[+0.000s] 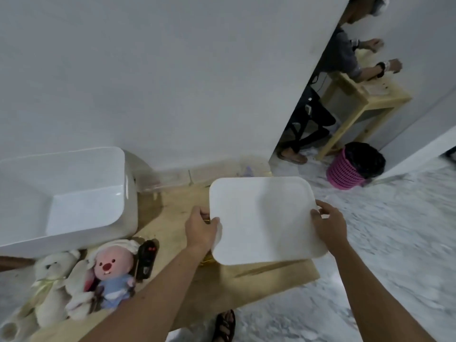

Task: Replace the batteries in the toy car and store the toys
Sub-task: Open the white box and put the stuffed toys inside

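Note:
I hold a white plastic lid (264, 218) flat above the right end of the wooden table (266, 280). My left hand (201, 228) grips its left edge and my right hand (329, 224) grips its right edge. An open white storage bin (74, 201) stands at the table's back left. In front of it lie a white teddy bear (50, 285), a pink-faced plush in blue (114, 272) and a black remote control (145, 259). No toy car shows.
A white wall rises right behind the table. To the right, past the wall's corner, a person works at another wooden table (377, 99), and a pink waste basket (350, 166) stands on the marble floor. My sandalled foot (224, 327) is below the table edge.

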